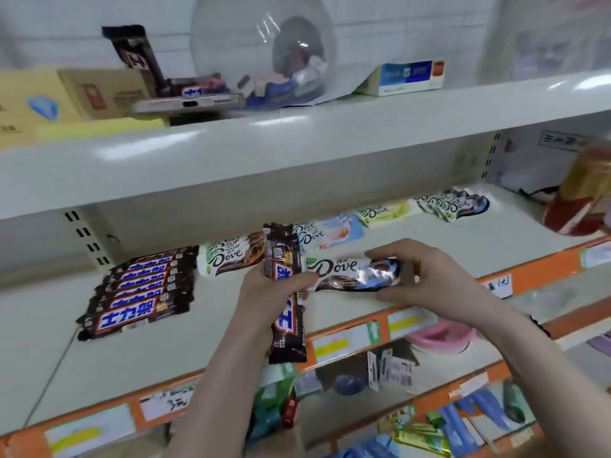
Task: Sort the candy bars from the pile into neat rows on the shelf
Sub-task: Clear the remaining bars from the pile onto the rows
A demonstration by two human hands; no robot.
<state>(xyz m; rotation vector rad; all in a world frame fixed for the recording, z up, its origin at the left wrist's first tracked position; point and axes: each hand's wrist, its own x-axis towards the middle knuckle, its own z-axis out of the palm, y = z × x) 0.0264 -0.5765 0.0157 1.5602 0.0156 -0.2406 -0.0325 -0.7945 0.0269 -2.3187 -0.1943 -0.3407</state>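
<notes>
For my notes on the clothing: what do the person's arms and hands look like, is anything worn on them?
Both forearms are bare, no sleeves in view. The left hand and the right hand wear no gloves, and no rings show. A thin dark band sits on the right forearm.

High above the left hand [274, 292], a phone [188, 105] is seen lying flat, with a cardboard box [102, 90] just to its left and a yellow pad [99, 128] beneath them. Straight up from both hands a clear dome [261, 51] is spotted, small items blurred inside it. Up and right of the right hand [426, 279], a blue-and-white carton [410, 77] is found. Far out to that hand's right, a red and orange bag [585, 193] is caught at the frame edge. Just below the right hand, yellow-marked labels [410, 322] are shown, then a pink bowl [439, 335] lower down. Further down to the right, blue packets [469, 421] are glimpsed; under the left forearm, green packets [274, 385].
</notes>
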